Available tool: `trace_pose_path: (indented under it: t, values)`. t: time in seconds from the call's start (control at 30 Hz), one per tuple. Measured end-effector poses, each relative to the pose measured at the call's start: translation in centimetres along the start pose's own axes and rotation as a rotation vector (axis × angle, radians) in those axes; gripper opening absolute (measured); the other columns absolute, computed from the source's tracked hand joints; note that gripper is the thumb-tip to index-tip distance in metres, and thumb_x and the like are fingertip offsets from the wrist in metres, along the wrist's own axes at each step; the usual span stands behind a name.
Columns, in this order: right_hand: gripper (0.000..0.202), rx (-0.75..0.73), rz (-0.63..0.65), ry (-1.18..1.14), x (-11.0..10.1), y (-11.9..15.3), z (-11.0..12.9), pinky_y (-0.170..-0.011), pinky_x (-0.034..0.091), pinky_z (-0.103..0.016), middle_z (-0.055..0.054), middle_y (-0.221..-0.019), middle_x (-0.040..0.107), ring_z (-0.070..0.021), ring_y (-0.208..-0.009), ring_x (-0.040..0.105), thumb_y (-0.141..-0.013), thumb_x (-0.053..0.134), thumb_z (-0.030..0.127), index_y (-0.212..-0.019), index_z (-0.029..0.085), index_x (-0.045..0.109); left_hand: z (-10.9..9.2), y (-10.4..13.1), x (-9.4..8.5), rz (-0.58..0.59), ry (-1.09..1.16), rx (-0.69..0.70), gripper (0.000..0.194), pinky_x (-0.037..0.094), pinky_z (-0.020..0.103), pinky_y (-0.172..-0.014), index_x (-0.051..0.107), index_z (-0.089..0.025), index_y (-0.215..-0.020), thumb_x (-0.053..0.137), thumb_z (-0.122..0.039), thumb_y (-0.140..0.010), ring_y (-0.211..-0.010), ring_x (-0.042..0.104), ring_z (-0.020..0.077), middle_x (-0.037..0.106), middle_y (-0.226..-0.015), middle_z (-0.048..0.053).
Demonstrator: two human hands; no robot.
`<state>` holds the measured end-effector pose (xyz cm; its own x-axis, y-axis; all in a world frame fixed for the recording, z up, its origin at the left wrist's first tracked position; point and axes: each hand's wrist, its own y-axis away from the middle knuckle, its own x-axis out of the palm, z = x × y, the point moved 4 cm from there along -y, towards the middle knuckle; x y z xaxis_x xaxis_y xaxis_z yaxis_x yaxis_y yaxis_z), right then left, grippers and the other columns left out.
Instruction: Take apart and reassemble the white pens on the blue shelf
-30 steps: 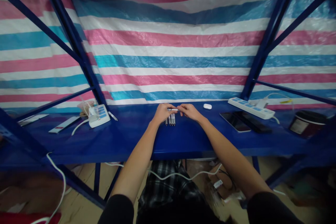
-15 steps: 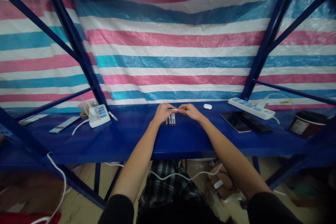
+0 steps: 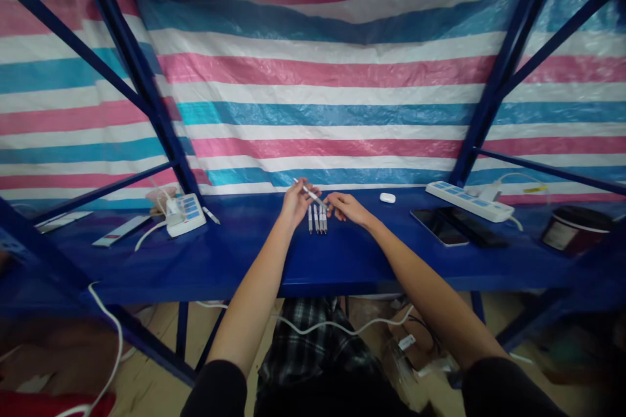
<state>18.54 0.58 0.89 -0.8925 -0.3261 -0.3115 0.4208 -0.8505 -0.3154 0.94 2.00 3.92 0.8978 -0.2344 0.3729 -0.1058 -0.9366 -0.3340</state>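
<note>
A white pen (image 3: 310, 192) slants between my hands over the blue table, its upper end pointing to the back left. My left hand (image 3: 294, 203) grips it with thumb and fingers near the upper part. At its lower end, the fingertips of my right hand (image 3: 342, 206) close on the grey tip section. Just below, several similar white pens (image 3: 316, 220) lie side by side on the tabletop, grey ends toward me. My right fingers partly cover the far end of the rightmost ones.
A white earbud case (image 3: 387, 198), two phones (image 3: 443, 228) and a power strip (image 3: 469, 202) lie to the right, with a dark tub (image 3: 572, 231) beyond. Leftward are another power strip (image 3: 186, 215), a lone white pen (image 3: 211, 215) and a flat pale box (image 3: 120, 231). Blue posts frame the table (image 3: 244, 260).
The held pen has swung from roughly level to a slant, upper end raised at the left. My left hand has turned and dropped slightly, and more of the lying pens shows.
</note>
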Motion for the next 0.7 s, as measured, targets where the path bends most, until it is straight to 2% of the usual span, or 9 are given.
trace_pose_path:
  t: [0.03,0.1,0.17,0.27,0.4,0.53,0.63,0.7]
  values:
    - [0.055,0.007,-0.007,-0.001,0.0,0.0,-0.1,-0.040,0.036,-0.022,-0.004,-0.076,0.070,-0.0096,-0.045,0.051,-0.093,0.049,0.068,-0.106,0.016,0.062,-0.3,0.0,-0.5,-0.040,0.093,-0.003,0.032,0.051,0.026,-0.068,0.056,-0.019,-0.086,0.058,-0.049,-0.096,-0.060,0.057,0.0109,0.054,-0.064,-0.001]
    - [0.057,0.021,-0.020,0.005,-0.2,-0.1,-0.3,-0.039,0.036,-0.021,-0.005,-0.078,0.070,-0.0093,-0.045,0.051,-0.094,0.047,0.068,-0.107,0.015,0.064,-0.8,-0.1,-1.4,-0.093,0.228,-0.046,0.040,0.039,0.022,-0.048,0.047,-0.020,-0.073,0.048,-0.050,-0.099,-0.043,0.036,0.0078,0.036,-0.054,-0.005]
    - [0.058,0.033,-0.027,0.010,-0.4,-0.1,-0.5,-0.039,0.036,-0.021,-0.006,-0.079,0.070,-0.0089,-0.045,0.051,-0.095,0.046,0.069,-0.106,0.015,0.065,-1.0,0.0,-2.5,-0.149,0.283,-0.112,0.048,0.026,0.023,-0.039,0.036,-0.022,-0.064,0.039,-0.052,-0.100,-0.039,0.022,0.0080,0.024,-0.051,-0.006]
    - [0.058,0.036,-0.027,0.011,-0.6,0.0,-0.6,-0.039,0.036,-0.021,-0.006,-0.079,0.071,-0.0091,-0.046,0.051,-0.095,0.046,0.068,-0.105,0.015,0.066,-0.8,0.2,-3.4,-0.217,0.333,-0.200,0.046,0.016,0.025,-0.035,0.025,-0.023,-0.059,0.031,-0.044,-0.100,-0.037,0.014,0.0088,0.015,-0.050,-0.006]
    - [0.057,0.033,-0.029,0.024,-0.7,0.1,-0.4,-0.039,0.036,-0.021,-0.006,-0.079,0.070,-0.0095,-0.047,0.051,-0.095,0.046,0.068,-0.104,0.015,0.066,-0.4,0.2,-3.7,-0.213,0.368,-0.229,0.043,0.017,0.023,-0.034,0.028,-0.023,-0.057,0.034,-0.039,-0.096,-0.037,0.016,0.0083,0.018,-0.049,-0.005]
    - [0.059,0.034,-0.038,0.043,-0.7,0.2,-0.2,-0.041,0.036,-0.022,-0.007,-0.080,0.070,-0.0100,-0.047,0.051,-0.095,0.045,0.069,-0.105,0.015,0.066,0.0,-0.2,-4.0,-0.201,0.301,-0.301,0.045,0.018,0.021,-0.034,0.035,-0.022,-0.058,0.037,-0.043,-0.097,-0.036,0.019,0.0075,0.020,-0.048,-0.006]
    - [0.059,0.027,-0.046,0.090,-0.8,0.3,-0.1,-0.043,0.036,-0.023,-0.006,-0.077,0.070,-0.0107,-0.047,0.050,-0.095,0.045,0.069,-0.104,0.015,0.067,0.6,-0.5,-4.1,-0.229,0.141,-0.404,0.045,0.024,0.019,-0.035,0.050,-0.019,-0.072,0.044,-0.056,-0.096,-0.037,0.031,0.0078,0.038,-0.051,-0.003]
    - [0.055,0.016,-0.041,0.176,-0.8,0.4,0.0,-0.047,0.037,-0.024,-0.004,-0.072,0.068,-0.0112,-0.048,0.050,-0.094,0.048,0.067,-0.098,0.015,0.068,1.0,-0.6,-4.4,-0.301,-0.061,-0.436,0.040,0.034,0.020,-0.037,0.056,-0.018,-0.083,0.056,-0.057,-0.091,-0.041,0.043,0.0096,0.051,-0.059,0.000]
